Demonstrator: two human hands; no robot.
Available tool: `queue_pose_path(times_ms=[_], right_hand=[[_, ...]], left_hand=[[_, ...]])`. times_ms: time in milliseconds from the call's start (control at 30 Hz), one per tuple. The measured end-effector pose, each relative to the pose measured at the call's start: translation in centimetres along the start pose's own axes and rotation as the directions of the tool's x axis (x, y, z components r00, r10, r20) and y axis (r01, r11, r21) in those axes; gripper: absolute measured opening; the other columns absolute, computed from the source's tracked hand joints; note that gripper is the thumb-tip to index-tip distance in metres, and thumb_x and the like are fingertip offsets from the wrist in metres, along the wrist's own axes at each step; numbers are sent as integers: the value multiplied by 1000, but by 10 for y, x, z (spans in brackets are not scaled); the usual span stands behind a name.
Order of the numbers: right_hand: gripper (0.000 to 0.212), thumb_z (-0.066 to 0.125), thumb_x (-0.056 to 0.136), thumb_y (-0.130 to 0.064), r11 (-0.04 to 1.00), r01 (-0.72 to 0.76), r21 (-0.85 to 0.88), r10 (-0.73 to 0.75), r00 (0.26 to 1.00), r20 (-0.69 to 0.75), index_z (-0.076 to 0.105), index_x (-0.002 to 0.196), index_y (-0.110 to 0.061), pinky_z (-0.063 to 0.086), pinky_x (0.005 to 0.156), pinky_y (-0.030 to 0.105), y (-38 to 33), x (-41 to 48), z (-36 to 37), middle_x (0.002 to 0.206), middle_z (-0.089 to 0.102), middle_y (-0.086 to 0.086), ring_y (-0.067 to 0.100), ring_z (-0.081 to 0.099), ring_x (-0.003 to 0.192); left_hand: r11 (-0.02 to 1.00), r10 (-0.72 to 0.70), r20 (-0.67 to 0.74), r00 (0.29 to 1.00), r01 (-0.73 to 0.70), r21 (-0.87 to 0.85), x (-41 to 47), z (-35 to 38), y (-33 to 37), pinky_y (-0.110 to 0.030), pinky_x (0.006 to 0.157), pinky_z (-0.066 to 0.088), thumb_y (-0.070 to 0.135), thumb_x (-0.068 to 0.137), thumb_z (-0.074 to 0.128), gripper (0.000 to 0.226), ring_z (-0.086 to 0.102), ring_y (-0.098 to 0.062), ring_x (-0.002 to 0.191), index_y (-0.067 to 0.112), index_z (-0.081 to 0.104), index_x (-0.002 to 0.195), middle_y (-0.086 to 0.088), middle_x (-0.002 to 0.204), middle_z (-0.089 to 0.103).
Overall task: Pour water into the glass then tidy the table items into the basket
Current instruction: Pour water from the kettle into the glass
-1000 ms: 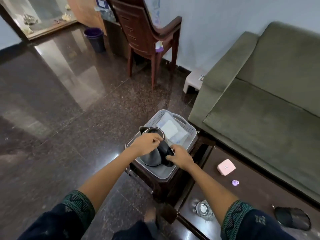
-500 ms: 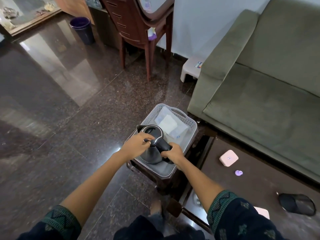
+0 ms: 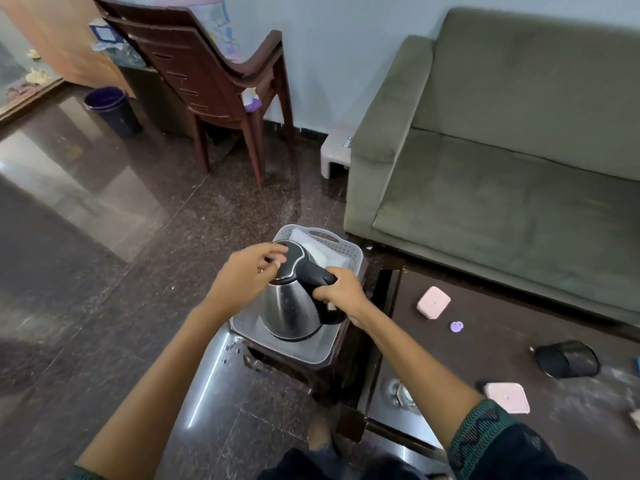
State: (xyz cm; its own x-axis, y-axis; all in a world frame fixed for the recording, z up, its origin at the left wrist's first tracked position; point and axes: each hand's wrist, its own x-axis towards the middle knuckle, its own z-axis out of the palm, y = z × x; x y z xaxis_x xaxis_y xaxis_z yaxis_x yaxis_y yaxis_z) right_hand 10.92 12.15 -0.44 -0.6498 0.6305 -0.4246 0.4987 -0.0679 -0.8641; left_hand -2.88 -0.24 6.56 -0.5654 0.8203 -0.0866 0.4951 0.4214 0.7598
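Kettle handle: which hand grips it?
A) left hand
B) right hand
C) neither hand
B: the right hand curls round the black handle, while the left hand is up at the lid.

Short dark navy sleeves (image 3: pixel 523 457) with green zigzag-patterned cuffs (image 3: pixel 479 432)

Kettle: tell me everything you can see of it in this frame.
The kettle has a brushed-steel body widening downward, a black lid that looks closed, a black handle and a black base ring. It stands roughly upright at the near end of the grey basket; whether it rests on its floor is unclear. The right hand grips the handle; the left hand touches the lid's edge with curled fingers.
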Motion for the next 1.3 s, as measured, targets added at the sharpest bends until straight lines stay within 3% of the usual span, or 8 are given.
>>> queue_pose_path(times_ms=[133,233,400,600,800,1000,1167,1300], right_hand=[[24,64,58,2,999,5,40,-2,996,-91,54,53,-19,35,49,24,-12,-39,-56,45,48,-4,12,43,44],[24,64,53,-3,1000,7,-16,-10,988,-156,51,46,-23,35,49,23,-10,-71,-102,46,47,-3,15,43,44],[14,62,43,-12,996,-57,-65,37,960,-279,53,48,-21,39,48,34,22,-115,-173,48,48,6,19,44,48],[15,61,39,-19,965,-138,-222,60,943,-327,52,50,-19,37,48,28,95,-150,-245,47,48,2,16,44,45],[20,61,40,-20,915,-185,-358,94,962,-257,48,54,-13,34,53,29,170,-163,-283,40,43,-6,18,41,49],[24,60,41,-24,860,-190,-473,119,977,-176,45,54,-11,29,52,29,230,-159,-289,46,41,-2,18,39,50],[24,62,43,-25,810,-196,-553,163,981,-109,41,51,-16,25,48,27,254,-150,-272,47,40,-2,17,36,47],[24,66,49,-21,794,-192,-577,162,981,-102,43,51,-18,26,46,25,252,-145,-260,46,43,-2,17,38,44]], left_hand=[[978,146,-32,989,-150,-145,-1,4,50,-16,74,49,3,88,55,32,62,-7,68,31,65,100,18,86,70],[953,206,11,979,-198,-227,1,29,82,-15,69,51,1,88,55,36,61,-4,64,35,64,96,19,79,70],[948,223,109,969,-190,-256,-5,100,124,-22,75,53,6,90,56,22,63,-7,68,18,66,105,15,78,70],[946,185,217,959,-114,-305,-33,194,145,-34,79,54,7,86,56,25,63,-25,67,27,65,98,12,75,69],[928,46,265,963,57,-369,-61,288,123,-25,75,53,-1,89,48,29,60,-10,65,21,64,99,6,78,68],[859,-133,126,983,178,-480,-75,360,67,-11,67,48,-5,92,46,27,60,2,61,15,64,97,2,80,66],[849,-247,77,966,254,-464,-77,395,11,-15,75,51,-2,92,46,25,63,1,70,17,64,94,5,82,67],[891,-264,63,963,268,-367,-79,411,-26,-25,93,49,-3,91,46,29,64,-7,96,17,66,99,5,95,70]])
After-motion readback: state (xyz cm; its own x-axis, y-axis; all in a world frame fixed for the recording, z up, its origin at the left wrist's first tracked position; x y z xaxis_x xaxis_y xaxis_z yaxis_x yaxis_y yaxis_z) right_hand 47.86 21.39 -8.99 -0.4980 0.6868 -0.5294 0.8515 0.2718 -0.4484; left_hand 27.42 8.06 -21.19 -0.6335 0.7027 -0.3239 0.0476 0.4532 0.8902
